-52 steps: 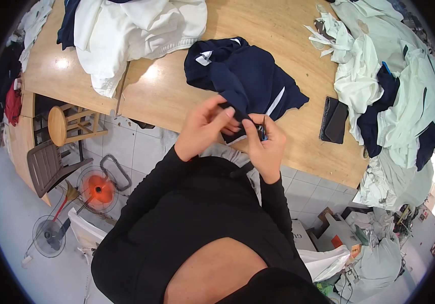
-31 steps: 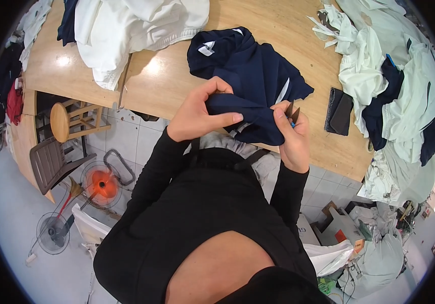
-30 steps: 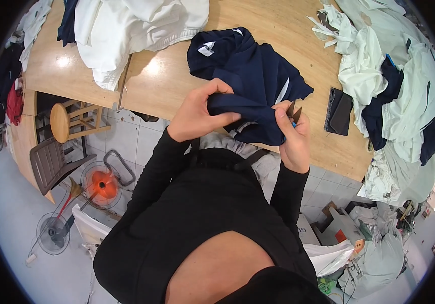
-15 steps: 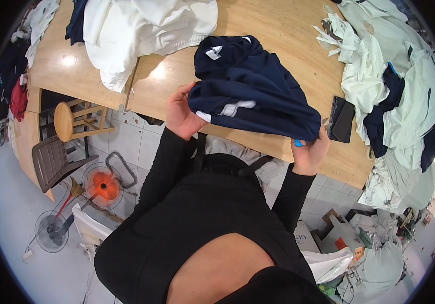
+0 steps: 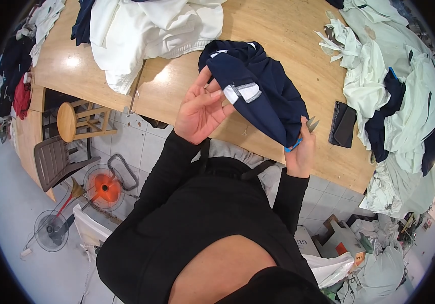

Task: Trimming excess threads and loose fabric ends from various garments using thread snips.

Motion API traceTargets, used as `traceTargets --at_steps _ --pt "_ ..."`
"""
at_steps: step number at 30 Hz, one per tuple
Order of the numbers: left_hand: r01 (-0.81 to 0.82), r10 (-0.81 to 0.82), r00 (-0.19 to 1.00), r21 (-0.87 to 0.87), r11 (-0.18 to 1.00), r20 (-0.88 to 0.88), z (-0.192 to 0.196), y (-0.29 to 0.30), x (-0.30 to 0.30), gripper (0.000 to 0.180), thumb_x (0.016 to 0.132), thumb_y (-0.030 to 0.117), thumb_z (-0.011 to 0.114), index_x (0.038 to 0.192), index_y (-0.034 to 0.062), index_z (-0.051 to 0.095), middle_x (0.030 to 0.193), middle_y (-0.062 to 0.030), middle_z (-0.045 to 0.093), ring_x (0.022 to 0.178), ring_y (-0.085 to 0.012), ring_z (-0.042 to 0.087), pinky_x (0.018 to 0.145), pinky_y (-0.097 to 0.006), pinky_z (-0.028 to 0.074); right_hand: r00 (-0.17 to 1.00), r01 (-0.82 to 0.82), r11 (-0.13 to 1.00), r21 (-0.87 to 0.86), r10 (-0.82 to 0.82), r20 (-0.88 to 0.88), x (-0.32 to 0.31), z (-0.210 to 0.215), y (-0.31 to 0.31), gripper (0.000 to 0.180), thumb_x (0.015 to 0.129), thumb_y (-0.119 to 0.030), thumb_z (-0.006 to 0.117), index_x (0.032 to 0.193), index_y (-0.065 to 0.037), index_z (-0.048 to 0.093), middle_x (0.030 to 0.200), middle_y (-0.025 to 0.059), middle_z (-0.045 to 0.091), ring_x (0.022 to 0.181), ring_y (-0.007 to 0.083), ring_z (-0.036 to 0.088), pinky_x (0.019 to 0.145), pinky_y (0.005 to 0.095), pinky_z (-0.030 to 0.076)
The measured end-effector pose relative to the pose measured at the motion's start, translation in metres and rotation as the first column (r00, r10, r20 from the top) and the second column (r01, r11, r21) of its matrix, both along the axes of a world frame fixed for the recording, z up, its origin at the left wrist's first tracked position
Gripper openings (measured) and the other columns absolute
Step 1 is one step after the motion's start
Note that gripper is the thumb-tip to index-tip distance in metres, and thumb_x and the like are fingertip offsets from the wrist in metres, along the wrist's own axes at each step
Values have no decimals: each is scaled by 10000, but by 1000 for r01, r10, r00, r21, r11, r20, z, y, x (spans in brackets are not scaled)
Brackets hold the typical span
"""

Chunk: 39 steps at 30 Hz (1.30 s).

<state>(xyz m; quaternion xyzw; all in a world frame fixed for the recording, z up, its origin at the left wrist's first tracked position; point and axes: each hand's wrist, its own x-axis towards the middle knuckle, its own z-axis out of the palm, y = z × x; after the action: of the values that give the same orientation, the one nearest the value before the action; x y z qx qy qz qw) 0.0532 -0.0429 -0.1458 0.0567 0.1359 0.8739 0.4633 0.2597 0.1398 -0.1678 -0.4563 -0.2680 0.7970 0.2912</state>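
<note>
A navy blue garment (image 5: 278,86) is held up over the near edge of the wooden table, its far end bunched on the tabletop. My left hand (image 5: 202,111) pinches its left edge, thumb beside a white stitched patch (image 5: 249,92) on the fabric; some fingers are behind the cloth. My right hand (image 5: 301,154) grips the garment's lower right corner. Also in that hand is a small pair of scissors (image 5: 313,124), with grey blades pointing away from me and a blue handle partly hidden by the fingers.
A white garment pile (image 5: 151,35) lies on the table (image 5: 273,25) at the far left. Pale and navy clothes (image 5: 404,101) heap along the right side, beside a dark folded pouch-like item (image 5: 342,124). A stool (image 5: 67,121), chair (image 5: 50,159) and orange fan (image 5: 104,187) stand at left.
My left hand has turned and lifted the garment's left edge, so the white patch faces up. The right hand has shifted slightly left, and the scissor blades now show.
</note>
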Motion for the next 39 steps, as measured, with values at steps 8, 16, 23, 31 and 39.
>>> traceTargets --at_steps 8,16,23,31,39 --pt "50 -62 996 -175 983 -64 8 2 7 669 1058 -67 562 1684 65 366 1521 -141 650 1327 -263 689 1088 -426 587 991 -123 989 77 127 -41 12 4 0 141 1088 -208 731 1132 -81 690 965 -34 696 767 58 641 602 218 461" --pt "-333 -611 88 -602 726 -786 -42 -19 -6 237 971 44 784 1207 27 791 1101 -112 809 948 -215 767 808 -325 592 829 -341 394 854 -303 471 8 20 40 113 1010 -58 771 1085 27 768 921 2 726 778 48 585 675 233 439" --pt "-855 -372 199 -346 386 -907 -82 4 -36 370 883 83 829 1243 40 752 1221 -150 730 1103 -359 695 952 -446 572 823 -437 434 788 -159 545 5 29 29 110 1034 -77 751 1071 25 766 848 -17 664 759 66 544 689 240 438" --pt "-929 -456 5 -173 327 -890 -111 33 -65 567 938 225 778 1466 86 624 1286 -206 691 1160 -456 617 995 -524 489 775 -593 31 805 -250 581 -24 34 10 169 990 -8 734 1144 21 798 1189 206 761 1059 329 739 939 391 568" --pt "-931 -546 84 -261 255 -834 -117 40 -42 413 934 258 807 1326 138 758 1227 -148 737 1087 -408 654 987 -503 515 778 -622 43 781 144 612 -43 24 -37 207 942 53 716 1121 2 806 1524 238 592 903 283 704 843 344 563"
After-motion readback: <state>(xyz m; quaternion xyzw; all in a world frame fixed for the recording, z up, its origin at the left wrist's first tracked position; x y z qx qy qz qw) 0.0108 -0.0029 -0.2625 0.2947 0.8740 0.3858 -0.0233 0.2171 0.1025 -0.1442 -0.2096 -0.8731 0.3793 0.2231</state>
